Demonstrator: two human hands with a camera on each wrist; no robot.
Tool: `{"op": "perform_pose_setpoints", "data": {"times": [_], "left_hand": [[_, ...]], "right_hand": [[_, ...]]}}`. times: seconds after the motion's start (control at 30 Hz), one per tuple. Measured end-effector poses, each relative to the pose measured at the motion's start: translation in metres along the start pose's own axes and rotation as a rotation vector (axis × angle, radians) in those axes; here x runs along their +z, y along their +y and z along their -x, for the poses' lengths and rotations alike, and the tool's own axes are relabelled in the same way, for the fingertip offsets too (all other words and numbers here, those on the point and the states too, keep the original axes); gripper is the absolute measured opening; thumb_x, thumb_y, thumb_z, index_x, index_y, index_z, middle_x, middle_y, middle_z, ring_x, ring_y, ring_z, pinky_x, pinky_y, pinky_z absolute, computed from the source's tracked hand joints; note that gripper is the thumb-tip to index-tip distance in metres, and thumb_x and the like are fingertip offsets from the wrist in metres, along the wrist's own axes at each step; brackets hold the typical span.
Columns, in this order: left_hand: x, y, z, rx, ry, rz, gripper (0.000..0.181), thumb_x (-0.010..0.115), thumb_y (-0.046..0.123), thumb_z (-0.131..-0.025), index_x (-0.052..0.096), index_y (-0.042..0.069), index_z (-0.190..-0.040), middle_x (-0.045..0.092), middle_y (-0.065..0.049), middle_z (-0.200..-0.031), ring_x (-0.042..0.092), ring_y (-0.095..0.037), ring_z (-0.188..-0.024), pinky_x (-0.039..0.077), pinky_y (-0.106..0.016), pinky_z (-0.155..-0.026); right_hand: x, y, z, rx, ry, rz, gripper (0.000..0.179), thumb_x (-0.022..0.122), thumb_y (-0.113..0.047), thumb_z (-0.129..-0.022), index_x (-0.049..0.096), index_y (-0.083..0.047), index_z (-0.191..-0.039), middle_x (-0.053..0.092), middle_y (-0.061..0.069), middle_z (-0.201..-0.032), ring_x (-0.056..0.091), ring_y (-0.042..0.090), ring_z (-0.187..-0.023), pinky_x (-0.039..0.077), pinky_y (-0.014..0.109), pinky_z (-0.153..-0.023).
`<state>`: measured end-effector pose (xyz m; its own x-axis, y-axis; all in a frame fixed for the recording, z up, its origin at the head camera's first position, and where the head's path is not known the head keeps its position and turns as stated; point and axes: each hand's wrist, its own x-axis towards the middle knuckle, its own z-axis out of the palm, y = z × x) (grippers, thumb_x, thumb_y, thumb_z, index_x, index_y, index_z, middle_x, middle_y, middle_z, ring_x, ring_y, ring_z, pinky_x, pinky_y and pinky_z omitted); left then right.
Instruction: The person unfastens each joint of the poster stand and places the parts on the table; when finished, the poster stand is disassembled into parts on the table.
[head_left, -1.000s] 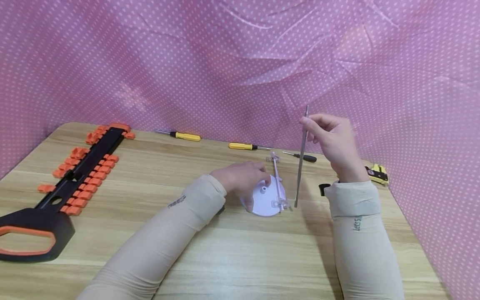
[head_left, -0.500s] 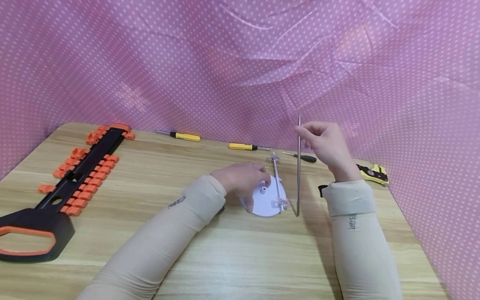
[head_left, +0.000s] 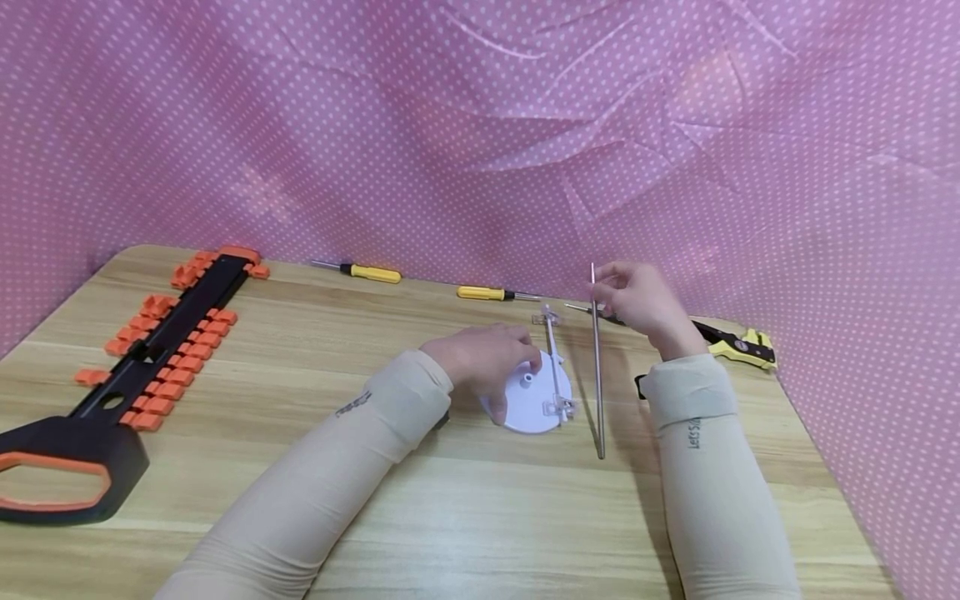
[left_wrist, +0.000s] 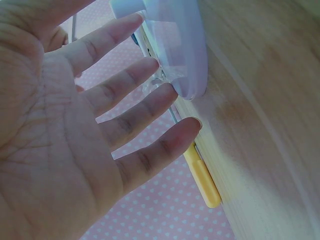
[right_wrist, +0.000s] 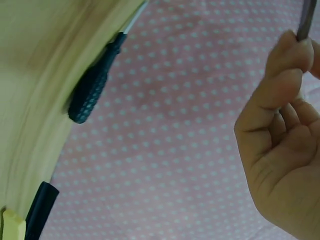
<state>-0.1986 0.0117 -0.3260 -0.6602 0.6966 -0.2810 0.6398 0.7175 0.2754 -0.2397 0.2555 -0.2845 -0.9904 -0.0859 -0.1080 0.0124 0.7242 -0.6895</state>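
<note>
My right hand [head_left: 637,300] pinches a slim metal rod [head_left: 597,375] near its top between thumb and fingertips. The rod stands almost upright, its lower end close over the table, just right of a white round disc [head_left: 534,412] with a short central post [head_left: 527,379]. My left hand [head_left: 483,362] reaches over the disc's left side. In the left wrist view its fingers [left_wrist: 130,80] are spread and nearly straight, tips at the disc's edge. A thin white bar [head_left: 555,358] with clear plastic clips [head_left: 559,406] lies along the disc's right side. The right wrist view shows only the rod's end.
A long black rack [head_left: 183,333] with orange clips lies at left. Two yellow-handled screwdrivers [head_left: 375,273] lie along the back edge. A black-handled screwdriver [right_wrist: 95,80] lies behind my right hand, with a yellow-and-black wire stripper [head_left: 750,348] to its right. Pink dotted cloth [head_left: 480,150] hangs behind.
My right hand has lowered the rod and shifted left; the rod's lower end has come toward me along the disc's right side. The left hand and disc have stayed put.
</note>
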Motion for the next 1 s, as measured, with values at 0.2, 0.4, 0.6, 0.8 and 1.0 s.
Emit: {"op": "perform_pose_setpoints", "data": {"times": [0.2, 0.4, 0.6, 0.8, 1.0], "left_hand": [[-0.001, 0.000, 0.000, 0.001, -0.001, -0.001, 0.082, 0.099, 0.030, -0.073, 0.061, 0.027, -0.146, 0.046, -0.002, -0.159, 0.045, -0.026, -0.149, 0.041, -0.045, -0.124], [-0.001, 0.000, 0.000, 0.005, 0.002, 0.004, 0.081, 0.099, 0.030, -0.073, 0.062, 0.026, -0.144, 0.046, -0.002, -0.159, 0.044, -0.025, -0.149, 0.040, -0.045, -0.125], [-0.001, 0.000, 0.000, 0.004, 0.001, 0.011, 0.081, 0.099, 0.029, -0.073, 0.062, 0.026, -0.145, 0.046, -0.002, -0.159, 0.044, -0.025, -0.149, 0.040, -0.046, -0.125], [0.000, -0.001, 0.000, -0.003, -0.001, 0.016, 0.081, 0.099, 0.029, -0.073, 0.062, 0.027, -0.145, 0.046, -0.001, -0.158, 0.044, -0.024, -0.148, 0.041, -0.045, -0.125], [0.000, -0.001, -0.001, -0.002, -0.003, 0.017, 0.081, 0.099, 0.029, -0.073, 0.062, 0.027, -0.145, 0.046, -0.001, -0.158, 0.045, -0.024, -0.148, 0.041, -0.045, -0.124]], "right_hand": [[0.005, 0.011, -0.007, 0.037, -0.118, 0.028, 0.052, 0.066, -0.014, -0.104, 0.048, -0.001, -0.151, 0.067, 0.026, -0.132, 0.071, 0.028, -0.093, 0.060, 0.036, -0.084], [0.010, 0.023, -0.013, 0.057, -0.163, 0.058, 0.059, 0.065, -0.010, -0.104, 0.042, -0.003, -0.157, 0.065, 0.026, -0.132, 0.071, 0.031, -0.095, 0.060, 0.049, -0.096], [0.013, 0.029, -0.016, 0.057, -0.156, 0.123, 0.058, 0.068, -0.010, -0.102, 0.046, -0.003, -0.155, 0.073, 0.020, -0.109, 0.072, 0.027, -0.089, 0.062, 0.044, -0.087], [0.018, 0.033, -0.019, 0.056, -0.137, 0.205, 0.057, 0.072, -0.013, -0.098, 0.052, -0.005, -0.152, 0.071, 0.009, -0.092, 0.067, 0.020, -0.081, 0.056, 0.027, -0.070], [0.020, 0.036, -0.021, 0.063, -0.147, 0.273, 0.056, 0.073, -0.017, -0.098, 0.054, -0.008, -0.150, 0.072, 0.009, -0.095, 0.066, 0.022, -0.087, 0.055, 0.033, -0.077]]}}
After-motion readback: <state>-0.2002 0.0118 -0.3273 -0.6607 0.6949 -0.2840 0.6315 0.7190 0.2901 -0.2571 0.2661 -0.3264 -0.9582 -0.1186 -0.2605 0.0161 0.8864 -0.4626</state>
